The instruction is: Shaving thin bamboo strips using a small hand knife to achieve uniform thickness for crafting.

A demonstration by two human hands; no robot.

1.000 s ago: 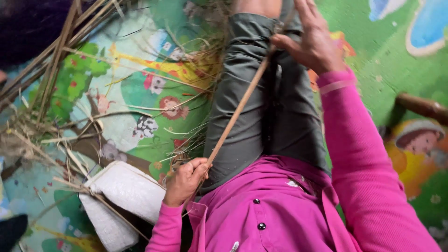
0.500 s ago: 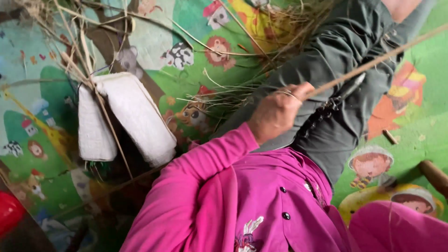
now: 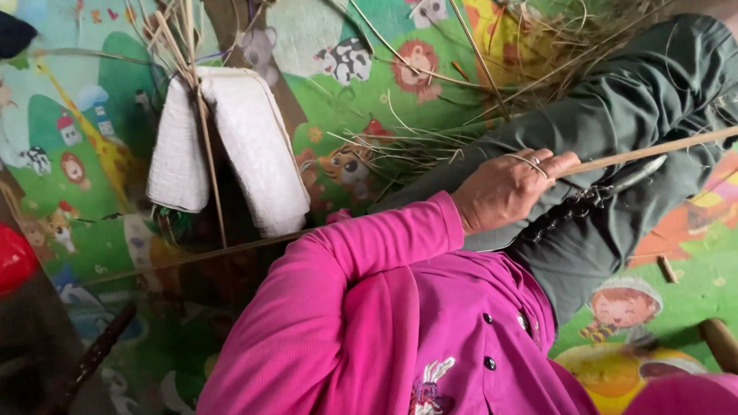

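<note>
My left hand (image 3: 507, 188) is closed around a long thin cane strip (image 3: 653, 150) that runs off to the right across my lap. A ring shows on one finger. The hand rests on my grey-green trousers (image 3: 653, 84), with the pink sleeve (image 3: 354, 269) leading up to it. A slim metal blade (image 3: 634, 175) lies just under the strip on my thigh. My right hand is out of view; only a bit of pink sleeve (image 3: 680, 396) shows at the bottom right corner.
A folded white woven pad (image 3: 246, 138) lies on the colourful cartoon floor mat (image 3: 77, 138) at upper left. Dry straw and cane strips (image 3: 430, 142) are scattered by my legs. A red object (image 3: 11, 257), a dark stick (image 3: 92, 353) and a wooden handle (image 3: 719, 342) sit at the edges.
The view has swung left, bringing the white pad toward the centre. My left hand still grips the strip. My right hand, visible on the strip a second ago, has left the frame.
</note>
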